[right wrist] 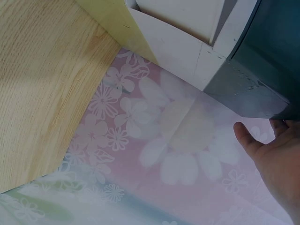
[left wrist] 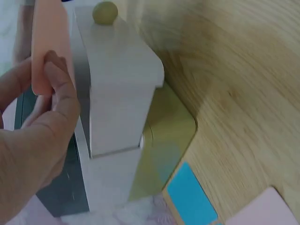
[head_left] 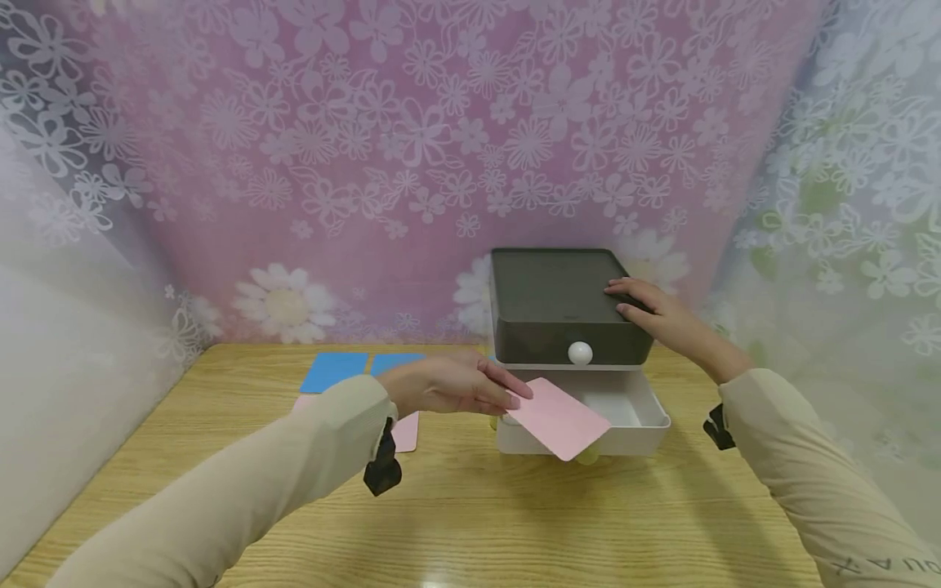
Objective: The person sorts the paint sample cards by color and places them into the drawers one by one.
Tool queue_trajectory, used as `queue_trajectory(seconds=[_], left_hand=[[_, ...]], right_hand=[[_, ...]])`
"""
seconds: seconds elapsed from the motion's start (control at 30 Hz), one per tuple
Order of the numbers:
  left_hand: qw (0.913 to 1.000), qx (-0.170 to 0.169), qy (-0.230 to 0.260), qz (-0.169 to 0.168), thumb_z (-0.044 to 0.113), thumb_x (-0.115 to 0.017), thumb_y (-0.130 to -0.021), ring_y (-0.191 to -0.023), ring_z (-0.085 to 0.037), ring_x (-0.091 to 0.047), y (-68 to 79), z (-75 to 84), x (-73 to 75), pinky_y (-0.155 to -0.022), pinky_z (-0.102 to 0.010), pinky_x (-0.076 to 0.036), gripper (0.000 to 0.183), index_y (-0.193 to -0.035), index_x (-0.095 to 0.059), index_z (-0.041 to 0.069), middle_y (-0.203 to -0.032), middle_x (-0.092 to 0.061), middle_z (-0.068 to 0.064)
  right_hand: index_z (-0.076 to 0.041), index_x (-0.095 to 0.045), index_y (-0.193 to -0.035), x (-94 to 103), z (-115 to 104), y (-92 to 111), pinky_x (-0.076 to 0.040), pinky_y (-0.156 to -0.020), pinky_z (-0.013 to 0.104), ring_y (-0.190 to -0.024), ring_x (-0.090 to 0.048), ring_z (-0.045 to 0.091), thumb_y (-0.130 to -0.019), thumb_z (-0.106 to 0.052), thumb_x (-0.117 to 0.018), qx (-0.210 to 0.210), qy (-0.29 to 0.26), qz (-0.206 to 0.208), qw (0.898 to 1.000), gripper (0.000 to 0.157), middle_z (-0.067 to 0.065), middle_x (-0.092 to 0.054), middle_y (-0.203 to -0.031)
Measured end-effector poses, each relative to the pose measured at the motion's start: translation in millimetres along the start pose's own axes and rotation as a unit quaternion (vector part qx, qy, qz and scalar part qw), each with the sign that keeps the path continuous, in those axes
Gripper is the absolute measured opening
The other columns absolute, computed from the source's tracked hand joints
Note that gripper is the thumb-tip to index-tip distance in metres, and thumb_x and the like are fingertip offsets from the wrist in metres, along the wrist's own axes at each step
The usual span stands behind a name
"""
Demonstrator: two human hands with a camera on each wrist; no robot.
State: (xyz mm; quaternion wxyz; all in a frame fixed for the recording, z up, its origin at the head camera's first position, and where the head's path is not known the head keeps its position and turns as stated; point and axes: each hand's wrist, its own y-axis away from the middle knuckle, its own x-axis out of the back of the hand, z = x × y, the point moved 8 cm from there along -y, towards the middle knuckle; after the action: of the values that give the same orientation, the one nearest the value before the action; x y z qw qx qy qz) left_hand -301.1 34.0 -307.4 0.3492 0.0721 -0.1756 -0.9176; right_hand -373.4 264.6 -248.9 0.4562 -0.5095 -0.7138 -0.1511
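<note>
My left hand (head_left: 457,384) pinches a pink card (head_left: 564,420) between thumb and fingers, tilted over the front of a pulled-out white drawer (head_left: 635,441). That drawer belongs to a small drawer unit (head_left: 555,282) with a dark grey top section and a white knob (head_left: 580,353). In the left wrist view the held card (left wrist: 50,28) stands close beside the drawer front, which has a yellow-green knob (left wrist: 105,13). My right hand (head_left: 669,322) rests on the right edge of the unit's top, fingers fairly straight. In the right wrist view, part of this hand (right wrist: 276,154) is out of frame.
Blue cards (head_left: 334,372) lie on the wooden table (head_left: 456,506) left of the unit, with pink cards (head_left: 407,433) in front, partly hidden by my left arm. A yellow-green bottom section (left wrist: 164,136) sits under the white drawer. A floral cloth (head_left: 412,163) hangs behind.
</note>
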Motion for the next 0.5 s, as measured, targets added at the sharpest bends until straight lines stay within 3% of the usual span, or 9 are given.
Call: queue_trajectory(seconds=[0.13,0.3,0.43,0.5], left_hand=[[0.9984,0.019,0.043,0.032,-0.004,-0.052,-0.088,-0.090,-0.011,-0.060,-8.2,-0.6,-8.5,-0.103,-0.036,-0.039,0.030,-0.118,-0.057,-0.006,-0.121,-0.055,-0.010],[0.9904,0.011,0.080,0.112,-0.006,-0.053,-0.087,-0.093,-0.018,-0.059,-19.2,-2.2,-10.1,-0.100,-0.037,-0.042,0.026,-0.113,-0.057,-0.007,-0.117,-0.054,-0.013],[0.9801,-0.008,0.064,0.188,-0.007,-0.057,-0.084,-0.100,-0.023,-0.059,-25.1,-4.2,-9.0,-0.091,-0.035,-0.048,0.025,-0.109,-0.059,-0.007,-0.121,-0.053,-0.015],[0.9748,-0.014,0.047,0.218,-0.007,-0.059,-0.082,-0.094,-0.020,-0.060,-27.6,-5.3,-9.4,-0.084,-0.032,-0.051,0.026,-0.108,-0.060,-0.006,-0.117,-0.054,-0.014]], right_hand=[[-0.002,-0.039,-0.136,-0.4,0.0,-0.5,-0.019,-0.103,0.063,-0.135,-0.017,0.043,-0.097,-0.023,-0.043,0.000,-0.004,-0.001,1.000,0.044,0.022,-0.025,-0.146],[0.001,-0.039,-0.134,0.0,0.0,-2.0,-0.019,-0.103,0.063,-0.135,-0.018,0.044,-0.097,-0.021,-0.042,0.007,-0.004,0.003,1.000,0.043,0.024,-0.026,-0.145],[0.001,-0.039,-0.134,0.0,0.7,-2.6,-0.018,-0.103,0.064,-0.135,-0.018,0.044,-0.097,-0.022,-0.042,0.004,0.002,0.004,1.000,0.043,0.024,-0.026,-0.145],[0.001,-0.039,-0.134,-0.1,1.4,-2.6,-0.017,-0.103,0.064,-0.135,-0.017,0.044,-0.097,-0.022,-0.042,0.001,0.002,0.003,1.000,0.044,0.024,-0.026,-0.145]])
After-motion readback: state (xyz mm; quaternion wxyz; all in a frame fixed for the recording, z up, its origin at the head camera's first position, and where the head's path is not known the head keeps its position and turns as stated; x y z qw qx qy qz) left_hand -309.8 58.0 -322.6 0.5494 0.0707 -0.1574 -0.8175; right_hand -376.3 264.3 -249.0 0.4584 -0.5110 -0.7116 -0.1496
